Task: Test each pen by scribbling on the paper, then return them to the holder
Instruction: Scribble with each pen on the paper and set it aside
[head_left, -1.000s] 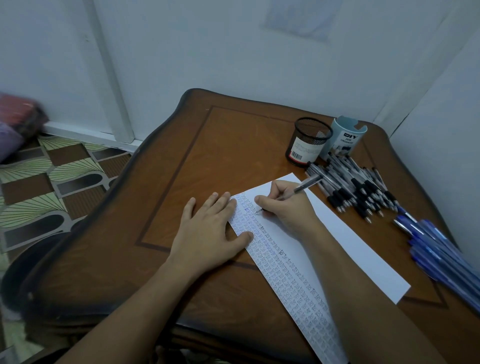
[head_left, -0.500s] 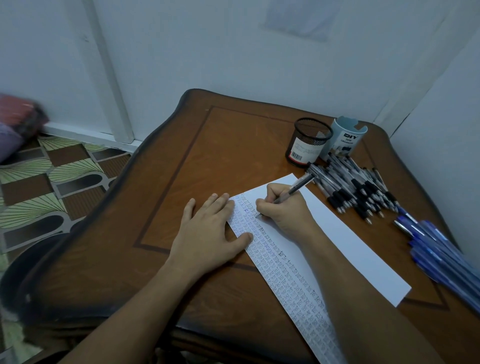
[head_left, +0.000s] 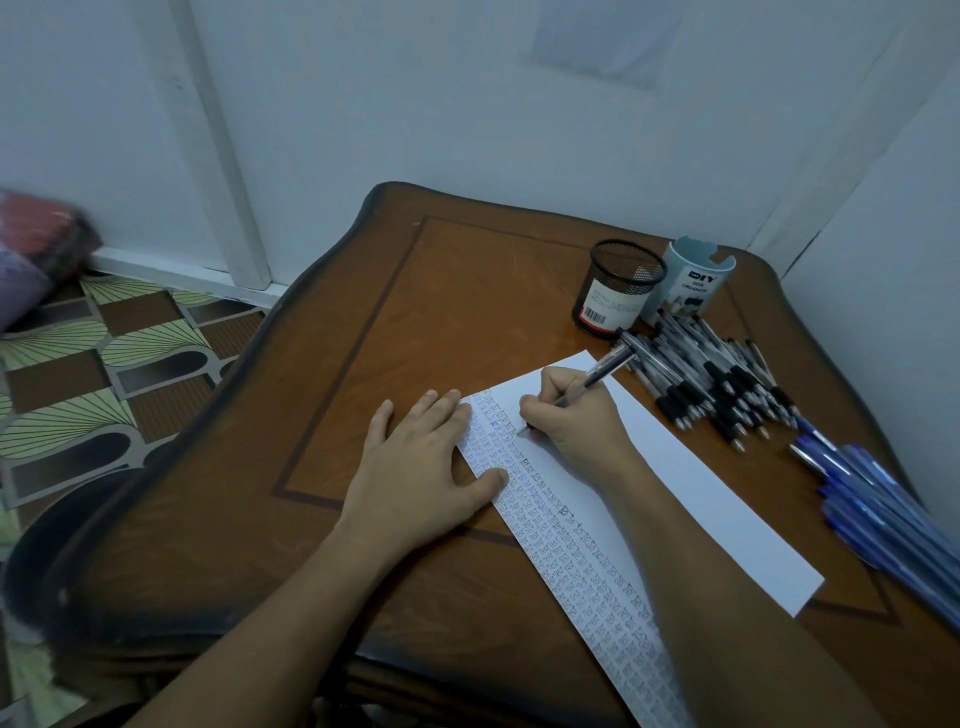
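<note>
Right hand (head_left: 576, 423), its pen (head_left: 597, 375) tilted slightly steeper than a second ago, pinches the barrel in curled fingers, tip on the paper (head_left: 717, 499) beside the scribble rows; left hand (head_left: 415, 467) flat, fingers straight, pressing the paper's left edge; pen pile (head_left: 727, 384) and mesh holder (head_left: 618, 288) beyond.
</note>
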